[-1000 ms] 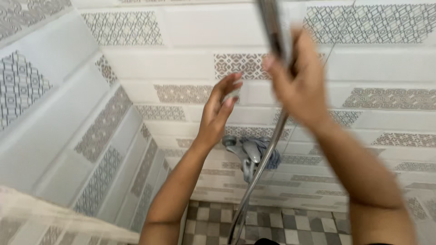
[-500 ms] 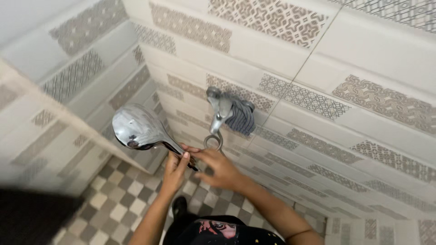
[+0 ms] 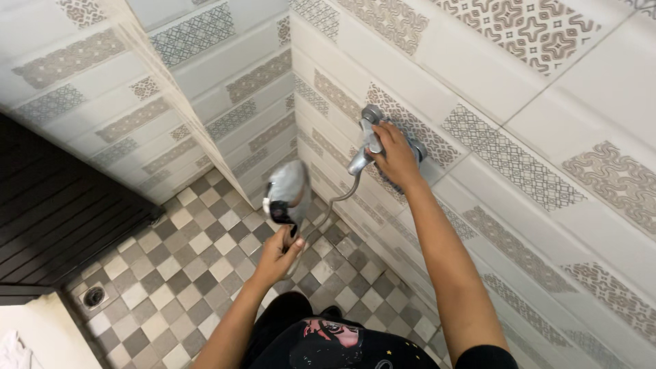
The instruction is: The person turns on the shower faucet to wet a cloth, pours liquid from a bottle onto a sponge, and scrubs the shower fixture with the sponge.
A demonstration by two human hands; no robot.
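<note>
My left hand (image 3: 277, 255) grips the handle of a chrome shower head (image 3: 287, 191), held low over the checkered floor with its round face tilted up and to the left. A metal hose (image 3: 333, 207) curves from the handle up to the chrome wall tap (image 3: 367, 140). My right hand (image 3: 395, 155) reaches out to the tiled wall and rests on the tap's lever, fingers wrapped around it.
Patterned white and grey wall tiles (image 3: 519, 157) run along the right and behind. A grey and white checkered floor (image 3: 191, 266) has a round drain (image 3: 93, 296) at the lower left. A dark slatted door (image 3: 55, 219) stands at the left.
The view has swung left. My right hand has left the shower handle and moved up onto the wall tap. My left hand alone holds the shower head, which has turned upward.
</note>
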